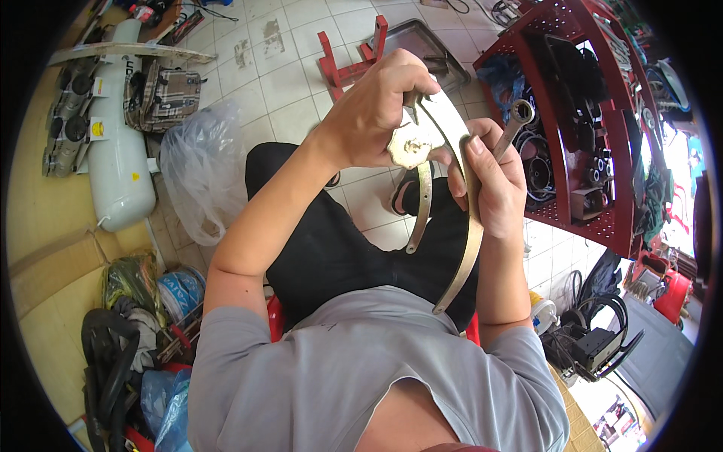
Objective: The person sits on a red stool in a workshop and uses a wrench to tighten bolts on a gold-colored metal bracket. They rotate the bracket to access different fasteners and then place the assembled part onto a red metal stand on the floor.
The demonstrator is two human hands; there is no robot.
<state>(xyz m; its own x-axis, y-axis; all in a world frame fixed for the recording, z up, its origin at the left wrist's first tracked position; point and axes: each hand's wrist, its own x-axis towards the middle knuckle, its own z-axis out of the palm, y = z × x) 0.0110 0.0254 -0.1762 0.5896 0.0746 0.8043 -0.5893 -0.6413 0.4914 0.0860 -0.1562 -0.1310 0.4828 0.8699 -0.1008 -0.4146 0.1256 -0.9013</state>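
Observation:
Over my lap I hold a shiny metal part with long curved flat arms (468, 245) and a bright scalloped disc (413, 148) at its hub. My left hand (367, 111) is closed round its upper end, fingertips partly hidden behind the metal. My right hand (498, 184) pinches the longer curved arm, thumb on top. A ring-ended wrench (515, 126) sticks up out of that same hand, its lower length hidden by the fingers. The shorter arm (422, 207) hangs between my knees, with small holes in it. Glare washes out detail near the hub.
A red metal stand (348, 69) and a dark tray (448, 81) are on the tiled floor ahead. At right stands a red perforated rack (584, 177) with tools and cables. To the left are a white cylinder (120, 173), a plaid bag (167, 94) and a clear plastic bag (203, 169).

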